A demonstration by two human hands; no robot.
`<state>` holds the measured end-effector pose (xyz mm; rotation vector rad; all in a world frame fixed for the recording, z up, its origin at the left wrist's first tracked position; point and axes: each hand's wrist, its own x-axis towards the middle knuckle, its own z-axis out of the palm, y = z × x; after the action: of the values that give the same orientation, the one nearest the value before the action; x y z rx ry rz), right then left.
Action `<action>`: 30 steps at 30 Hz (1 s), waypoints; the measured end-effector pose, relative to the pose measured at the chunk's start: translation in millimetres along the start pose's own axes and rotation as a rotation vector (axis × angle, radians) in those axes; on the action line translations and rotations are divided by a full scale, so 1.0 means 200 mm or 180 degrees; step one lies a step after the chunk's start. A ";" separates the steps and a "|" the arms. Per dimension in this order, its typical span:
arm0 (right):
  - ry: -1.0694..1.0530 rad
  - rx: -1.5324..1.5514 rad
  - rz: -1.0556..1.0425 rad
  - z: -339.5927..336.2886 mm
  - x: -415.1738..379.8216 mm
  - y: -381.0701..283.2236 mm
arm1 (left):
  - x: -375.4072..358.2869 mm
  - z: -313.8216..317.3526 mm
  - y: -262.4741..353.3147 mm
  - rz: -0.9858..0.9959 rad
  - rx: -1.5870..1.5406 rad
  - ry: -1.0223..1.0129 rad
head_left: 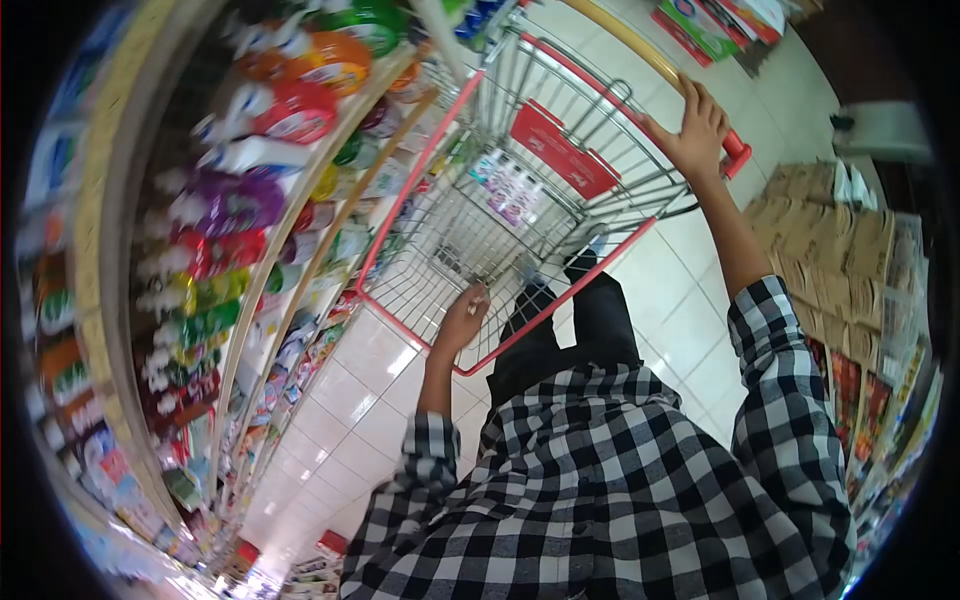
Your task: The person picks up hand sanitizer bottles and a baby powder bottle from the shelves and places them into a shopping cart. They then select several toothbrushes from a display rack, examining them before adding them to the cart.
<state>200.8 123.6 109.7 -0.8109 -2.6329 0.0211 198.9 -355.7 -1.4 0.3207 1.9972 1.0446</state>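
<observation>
In the shop aisle, on the pale tiled floor (350,400), a wire shopping cart (500,210) with red trim stands directly in front of the person. Its basket lies between the two hands. A few packaged items (510,185) rest inside the basket near its far end, below the red child-seat flap (562,152).

The left hand (462,318) is closed over the red rim of the basket at its near corner, fingers curled around the wire edge. The right hand (693,128) is closed over the cart handle (735,150) at its right end, fingers wrapped over the top of the bar. Both forearms emerge from the rolled sleeves of a black-and-white checked shirt (620,470).

To the left of the cart, store shelves (230,200) carry rows of coloured bottles and pouches; this area is blurred and labels cannot be read. To the right of the cart, stacked cardboard boxes (825,230) stand on the floor, with further packaged goods on a rack (890,400) beside them.
</observation>
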 end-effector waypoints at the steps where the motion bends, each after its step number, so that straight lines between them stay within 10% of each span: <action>1: 0.0070 0.0015 -0.0055 -0.01 -0.01 -0.01 | 0.16 0.04 -0.12 0.0464 0.0195 -0.0035; 7: -0.0135 0.0118 0.0174 -0.09 0.00 -0.07 | 0.88 0.10 -0.10 0.0594 0.2197 -0.0630; 11: -0.0196 0.0187 0.0145 -0.14 -0.02 -0.16 | 1.27 0.22 -0.65 0.1260 0.2943 -0.0400; 15: -0.0485 0.0256 0.0289 -0.18 0.09 -0.25 | 1.32 0.26 -0.32 0.0652 0.3152 0.0107; 20: -0.0687 0.0211 0.0373 -0.24 0.08 -0.24 | 1.31 0.55 -0.65 0.0669 0.2398 0.1090; 30: -0.0961 0.0308 0.0498 -0.22 0.11 -0.27 | 1.38 0.61 -0.44 -0.1174 0.3863 0.0507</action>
<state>170.4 86.1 165.4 -1.0493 -2.8104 0.3353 135.5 -189.6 -261.0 0.4619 2.4934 -0.4819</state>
